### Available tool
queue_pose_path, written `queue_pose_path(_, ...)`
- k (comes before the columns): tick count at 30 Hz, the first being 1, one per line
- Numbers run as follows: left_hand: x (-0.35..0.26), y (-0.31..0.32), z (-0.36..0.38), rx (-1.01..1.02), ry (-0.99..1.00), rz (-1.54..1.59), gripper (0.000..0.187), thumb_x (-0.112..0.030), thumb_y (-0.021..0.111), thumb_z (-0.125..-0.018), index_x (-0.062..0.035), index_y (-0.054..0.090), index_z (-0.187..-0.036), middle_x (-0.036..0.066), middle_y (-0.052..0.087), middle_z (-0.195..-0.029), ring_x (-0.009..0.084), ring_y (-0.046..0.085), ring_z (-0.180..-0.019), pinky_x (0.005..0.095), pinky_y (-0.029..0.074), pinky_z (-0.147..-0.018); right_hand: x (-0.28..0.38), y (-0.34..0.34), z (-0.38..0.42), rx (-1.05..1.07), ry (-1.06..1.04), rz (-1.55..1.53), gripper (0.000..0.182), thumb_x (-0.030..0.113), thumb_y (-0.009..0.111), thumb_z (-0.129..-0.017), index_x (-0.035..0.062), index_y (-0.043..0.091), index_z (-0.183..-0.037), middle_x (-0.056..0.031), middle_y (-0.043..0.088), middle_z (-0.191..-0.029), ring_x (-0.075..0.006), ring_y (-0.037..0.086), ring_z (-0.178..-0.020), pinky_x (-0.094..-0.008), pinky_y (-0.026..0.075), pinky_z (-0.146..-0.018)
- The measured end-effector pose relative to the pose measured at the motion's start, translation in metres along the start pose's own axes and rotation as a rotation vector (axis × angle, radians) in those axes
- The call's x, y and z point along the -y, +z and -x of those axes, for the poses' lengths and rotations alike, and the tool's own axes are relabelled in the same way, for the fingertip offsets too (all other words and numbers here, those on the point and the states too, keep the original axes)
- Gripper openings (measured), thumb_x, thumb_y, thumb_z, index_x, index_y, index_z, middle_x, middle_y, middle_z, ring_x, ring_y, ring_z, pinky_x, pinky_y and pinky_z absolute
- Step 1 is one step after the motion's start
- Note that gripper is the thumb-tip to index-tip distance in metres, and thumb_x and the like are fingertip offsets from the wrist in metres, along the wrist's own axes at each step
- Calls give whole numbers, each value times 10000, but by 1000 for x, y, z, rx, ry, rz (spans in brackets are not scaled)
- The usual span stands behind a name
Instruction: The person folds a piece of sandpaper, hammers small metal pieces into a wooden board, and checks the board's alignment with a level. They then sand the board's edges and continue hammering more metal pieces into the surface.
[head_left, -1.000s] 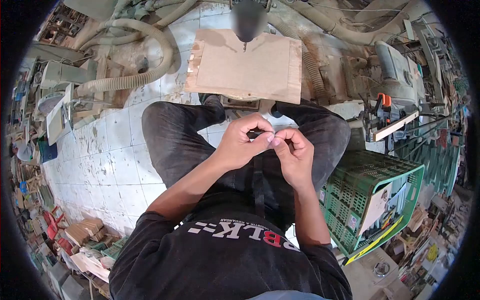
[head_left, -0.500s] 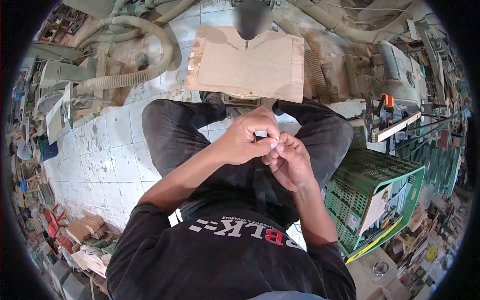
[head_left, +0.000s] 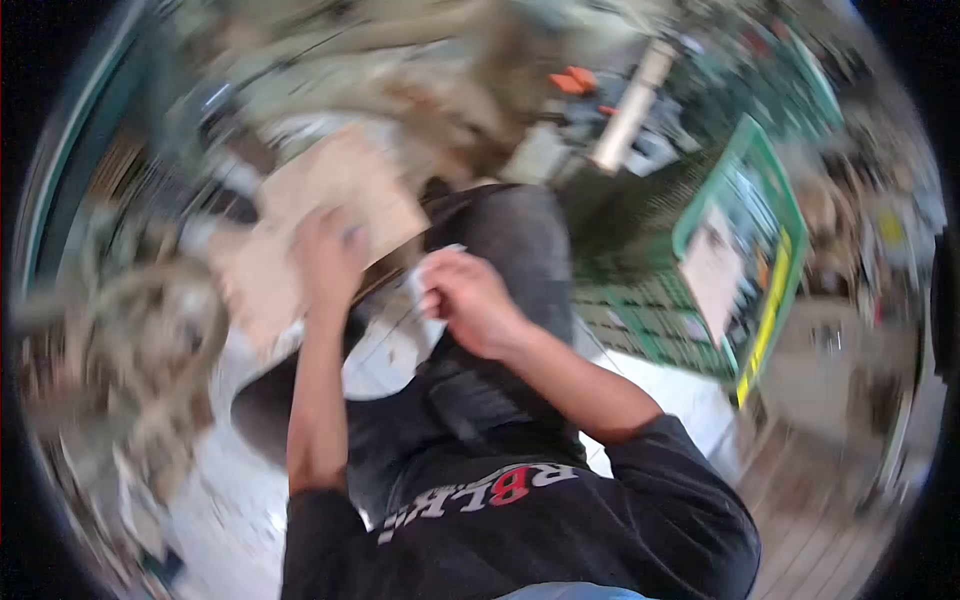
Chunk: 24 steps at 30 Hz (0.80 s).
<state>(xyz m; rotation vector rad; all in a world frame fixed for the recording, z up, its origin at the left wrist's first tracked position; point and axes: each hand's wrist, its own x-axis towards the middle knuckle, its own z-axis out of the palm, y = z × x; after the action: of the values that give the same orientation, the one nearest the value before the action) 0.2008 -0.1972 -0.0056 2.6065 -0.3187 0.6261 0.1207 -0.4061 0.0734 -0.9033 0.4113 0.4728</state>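
Note:
The view is smeared by motion. My left hand point(head_left: 332, 250) is over the wooden board point(head_left: 345, 175); its fingers are too blurred to tell whether they hold or touch anything. Just right of the board is my right hand point(head_left: 470, 300), fingers curled in around something small and pale that I cannot make out. My hands are apart, above my lap and dark trousers point(head_left: 515, 240).
On the right stands a green plastic crate point(head_left: 640, 325) with flat pieces inside and a yellow strip along its rim. Beyond it lie a pale wooden strip point(head_left: 635, 105) and an orange-handled tool point(head_left: 573, 80). A blurred hose point(head_left: 200, 350) curves at the left.
The camera has turned to the right, so the board appears tilted and further left. My hands have separated: the left has moved onto or over the board, the right remains nearer my body.

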Motion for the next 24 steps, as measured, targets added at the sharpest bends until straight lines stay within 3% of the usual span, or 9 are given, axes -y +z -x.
queue_pose_path(1,-5,-5,0,27,-53,41,280,-165,721,-842,-39,702,-1092,178,655,-1114,379,623,-1003,490,494,-892,0,-6,1,41,-35,9,21,75,621,-955,96,626,-954,5,604,-816,-116,600,-677,-291,506,-636)
queue_pose_path(2,-24,-11,-1,112,-178,209,213,-132,681,-905,-17,690,-1084,141,678,-1043,290,654,-871,404,528,-790,3,-6,2,-1,-78,63,27,66,608,-956,88,623,-957,6,602,-821,-107,602,-687,-277,504,-641)
queue_pose_path(4,-66,-44,-9,504,-561,823,147,-107,616,-976,9,674,-1045,83,674,-944,169,630,-762,313,523,-713,1,-12,-2,24,-188,86,34,75,589,-980,65,616,-963,9,600,-830,-87,597,-698,-255,488,-632)
queue_pose_path(6,-104,-49,4,480,-586,1132,145,-89,562,-1017,21,653,-990,37,642,-863,96,574,-701,273,498,-663,0,-12,1,45,-295,147,87,125,598,-1007,55,604,-954,19,594,-824,-71,572,-712,-248,476,-631)
queue_pose_path(9,-112,-36,19,355,-635,1492,81,-40,577,-1000,19,631,-983,53,638,-951,116,582,-826,269,498,-758,11,-15,14,9,-357,213,165,173,606,-1024,42,596,-925,17,592,-816,-67,560,-733,-246,479,-649)
queue_pose_path(16,-129,-33,23,379,-639,1578,44,-38,616,-974,2,609,-958,53,608,-962,122,573,-878,276,483,-802,37,-28,47,-88,-548,675,164,161,637,-951,0,619,-921,-82,653,-794,-147,612,-716,-341,520,-676)
queue_pose_path(19,-143,-35,19,410,-439,1585,57,-46,632,-957,-11,593,-935,56,590,-934,138,565,-863,302,495,-824,52,-40,65,-97,-613,839,164,170,678,-904,7,656,-895,-130,675,-816,-232,660,-720,-374,523,-674)
queue_pose_path(21,-167,-38,14,354,-426,1619,72,-50,641,-941,-17,582,-915,70,575,-921,159,562,-842,323,504,-831,76,-57,85,-167,-852,1075,140,168,700,-883,28,692,-874,-137,689,-826,-283,682,-739,-381,527,-666)
queue_pose_path(24,-166,-37,17,412,-376,1621,82,-62,641,-936,-24,576,-905,86,576,-935,174,567,-857,328,506,-820,160,-116,137,-841,-839,1183,98,153,693,-886,62,727,-894,-125,713,-826,-262,702,-741,-366,548,-677)
